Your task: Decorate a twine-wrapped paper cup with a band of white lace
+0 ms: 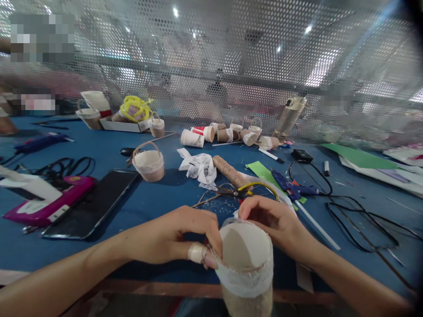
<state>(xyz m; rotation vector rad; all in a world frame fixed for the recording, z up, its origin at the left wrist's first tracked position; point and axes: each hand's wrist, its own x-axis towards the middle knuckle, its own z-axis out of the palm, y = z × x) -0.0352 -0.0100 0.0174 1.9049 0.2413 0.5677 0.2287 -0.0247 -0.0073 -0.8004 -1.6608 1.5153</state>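
A paper cup [246,248] wrapped in brown twine, with a white lace band [244,281] below its rim, is tilted toward me at the table's front edge. My left hand [185,233] pinches the cup's left rim, with fingers inside and the bandaged thumb outside. At the far side of the rim, my right hand [277,218] has its fingertips pressed together by a white piece of the lace; its exact grip is partly hidden. Just beyond lie scissors [235,193] with yellow handles, a roll of twine [229,171] and a crumpled heap of lace [200,169].
A handled basket cup [148,165] stands left of the lace heap. Blue glue gun [292,187] and cables lie right; a phone [94,204] and magenta box [71,198] lie left. Several cups and small baskets [228,134] line the perforated metal screen [211,57].
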